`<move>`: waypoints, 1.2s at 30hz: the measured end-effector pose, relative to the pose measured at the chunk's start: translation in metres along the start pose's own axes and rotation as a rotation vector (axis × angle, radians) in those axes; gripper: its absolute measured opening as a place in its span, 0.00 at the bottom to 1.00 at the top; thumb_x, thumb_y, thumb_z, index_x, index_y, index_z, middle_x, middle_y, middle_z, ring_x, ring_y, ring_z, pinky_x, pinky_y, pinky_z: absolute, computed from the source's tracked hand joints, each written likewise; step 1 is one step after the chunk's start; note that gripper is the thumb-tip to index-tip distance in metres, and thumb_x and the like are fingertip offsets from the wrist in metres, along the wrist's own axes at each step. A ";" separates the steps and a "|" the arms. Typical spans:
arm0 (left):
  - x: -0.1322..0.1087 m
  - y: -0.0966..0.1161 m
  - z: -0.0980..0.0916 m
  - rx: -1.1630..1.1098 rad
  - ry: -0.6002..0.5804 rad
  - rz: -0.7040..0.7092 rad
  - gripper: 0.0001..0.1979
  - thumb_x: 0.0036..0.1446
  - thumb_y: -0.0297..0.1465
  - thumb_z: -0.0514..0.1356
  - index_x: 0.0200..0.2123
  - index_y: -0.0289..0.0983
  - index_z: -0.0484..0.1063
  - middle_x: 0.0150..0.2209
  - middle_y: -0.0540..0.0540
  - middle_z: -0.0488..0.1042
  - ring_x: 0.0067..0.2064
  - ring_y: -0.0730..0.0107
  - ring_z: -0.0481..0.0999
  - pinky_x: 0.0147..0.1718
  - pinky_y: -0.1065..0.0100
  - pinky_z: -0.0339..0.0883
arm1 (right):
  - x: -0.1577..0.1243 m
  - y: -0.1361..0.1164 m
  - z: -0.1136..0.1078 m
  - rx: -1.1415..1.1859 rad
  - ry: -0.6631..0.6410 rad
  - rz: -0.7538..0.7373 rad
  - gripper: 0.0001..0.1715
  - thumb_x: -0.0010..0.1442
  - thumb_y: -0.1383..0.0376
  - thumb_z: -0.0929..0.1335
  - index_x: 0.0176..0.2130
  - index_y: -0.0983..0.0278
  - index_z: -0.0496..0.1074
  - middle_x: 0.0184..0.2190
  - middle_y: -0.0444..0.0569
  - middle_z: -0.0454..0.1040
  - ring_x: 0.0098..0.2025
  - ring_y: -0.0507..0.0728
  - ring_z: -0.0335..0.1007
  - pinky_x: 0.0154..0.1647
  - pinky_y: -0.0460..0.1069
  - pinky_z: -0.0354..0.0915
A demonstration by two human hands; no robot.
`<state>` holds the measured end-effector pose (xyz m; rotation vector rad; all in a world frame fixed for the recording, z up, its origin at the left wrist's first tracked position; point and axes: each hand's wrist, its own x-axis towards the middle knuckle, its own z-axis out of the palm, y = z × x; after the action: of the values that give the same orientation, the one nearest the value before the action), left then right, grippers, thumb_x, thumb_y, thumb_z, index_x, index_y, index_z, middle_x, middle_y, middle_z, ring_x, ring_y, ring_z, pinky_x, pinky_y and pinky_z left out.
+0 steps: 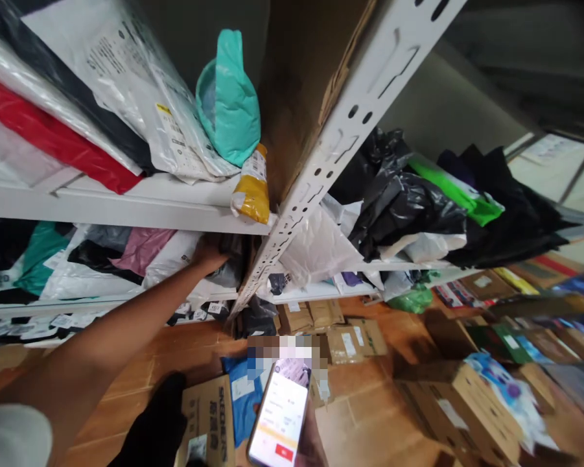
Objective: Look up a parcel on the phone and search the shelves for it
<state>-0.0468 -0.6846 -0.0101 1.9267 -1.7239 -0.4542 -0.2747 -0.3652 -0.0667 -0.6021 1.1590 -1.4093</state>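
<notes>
My left hand (pixel 214 254) reaches into the lower shelf compartment beside the white upright post. Its fingers are lost in shadow among the parcels there, so what they touch is hidden. A dark grey plastic parcel (pixel 229 269) lies right by it, and a white mailer bag (pixel 172 258) and a pink one (pixel 143 250) sit to its left. Low in the view, my right hand (pixel 312 434) is wrapped round a smartphone (pixel 279 415). The phone's lit screen faces up and shows a page with a red button.
Bagged parcels fill the upper shelf (pixel 175 211), with a teal bag (pixel 236 110) and a yellow parcel (pixel 253 194) near the perforated post (pixel 315 175). Black bags (pixel 413 201) crowd the right shelf. Cartons (pixel 209 415) and a blue parcel (pixel 243 389) lie on the floor.
</notes>
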 end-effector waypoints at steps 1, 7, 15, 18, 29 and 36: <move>0.002 0.004 -0.004 0.010 -0.014 0.034 0.35 0.48 0.41 0.60 0.58 0.33 0.59 0.51 0.32 0.66 0.55 0.41 0.64 0.51 0.50 0.61 | -0.007 0.001 0.000 0.046 0.009 0.001 0.52 0.35 0.43 0.72 0.57 0.56 0.62 0.37 0.56 0.79 0.37 0.71 0.76 0.37 0.65 0.70; -0.093 0.001 -0.035 -0.239 0.047 0.328 0.30 0.52 0.39 0.55 0.57 0.34 0.59 0.58 0.35 0.58 0.60 0.52 0.58 0.60 0.54 0.52 | -0.057 0.016 0.007 0.354 0.129 0.028 0.40 0.39 0.51 0.74 0.52 0.52 0.67 0.41 0.52 0.79 0.43 0.68 0.75 0.41 0.63 0.70; -0.372 0.009 -0.006 -1.103 -1.401 -0.191 0.37 0.52 0.57 0.49 0.61 0.47 0.49 0.50 0.40 0.70 0.47 0.50 0.72 0.36 0.55 0.69 | -0.131 0.020 0.012 0.304 0.188 0.076 0.36 0.37 0.66 0.77 0.47 0.55 0.68 0.39 0.44 0.80 0.38 0.58 0.77 0.39 0.52 0.71; -0.434 0.018 -0.005 -1.198 -1.467 -0.307 0.43 0.47 0.60 0.52 0.61 0.45 0.46 0.51 0.38 0.70 0.46 0.48 0.73 0.35 0.54 0.68 | -0.173 0.022 -0.011 0.223 0.203 0.069 0.34 0.34 0.66 0.78 0.42 0.59 0.69 0.33 0.44 0.80 0.32 0.57 0.77 0.32 0.49 0.71; -0.588 -0.010 -0.018 -1.234 -1.658 -0.311 0.40 0.47 0.53 0.58 0.60 0.49 0.46 0.46 0.42 0.73 0.42 0.53 0.76 0.40 0.50 0.66 | -0.338 0.064 -0.055 0.140 0.359 0.011 0.42 0.43 0.54 0.76 0.53 0.60 0.61 0.39 0.48 0.79 0.38 0.59 0.77 0.37 0.51 0.72; -0.650 -0.063 -0.044 -1.246 -1.712 -0.300 0.42 0.43 0.54 0.60 0.59 0.52 0.47 0.47 0.45 0.71 0.37 0.57 0.75 0.40 0.46 0.64 | -0.418 0.130 -0.046 0.063 0.520 0.024 0.40 0.47 0.52 0.74 0.55 0.59 0.62 0.38 0.48 0.80 0.39 0.63 0.78 0.37 0.54 0.74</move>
<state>-0.0607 -0.0326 -0.0669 0.5314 -0.9684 -2.9005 -0.1698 0.0614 -0.0916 -0.1740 1.5114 -1.6266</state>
